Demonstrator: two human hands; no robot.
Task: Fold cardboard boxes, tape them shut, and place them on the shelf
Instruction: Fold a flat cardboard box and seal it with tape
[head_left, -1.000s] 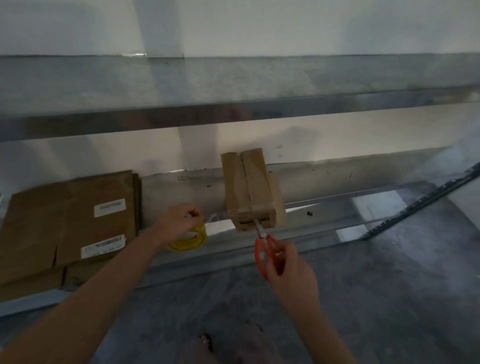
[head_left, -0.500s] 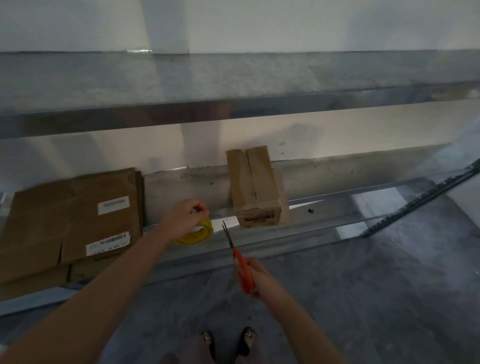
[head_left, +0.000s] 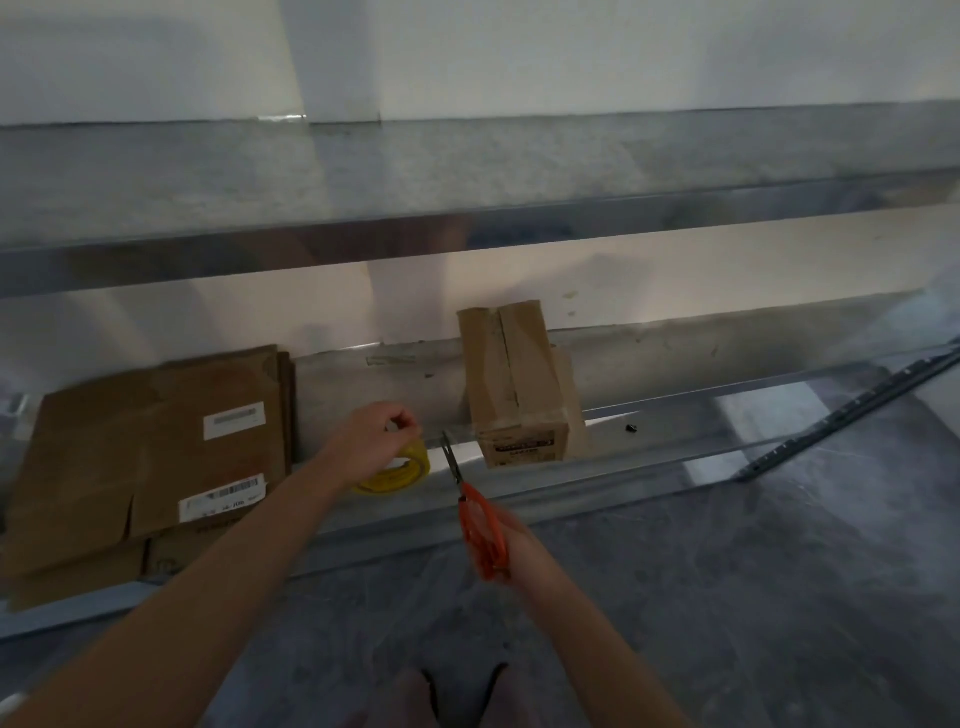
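Box (head_left: 514, 395) was stood on the shelf (head_left: 675, 457). Tape roll (head_left: 397, 470) was gripped by left hand (head_left: 376, 441), scissors (head_left: 475, 512) by right hand (head_left: 514, 551). Tape should be kept taut and cut near the box.

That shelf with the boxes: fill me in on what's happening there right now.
A person is taping a cardboard box that stands on the lower shelf. The left hand holds a yellow tape roll on the shelf, with a clear strip stretched toward the box. The right hand holds orange-handled scissors, blades pointing up at that strip, apparently to cut it. Flattened cardboard boxes lean at the shelf's left end.
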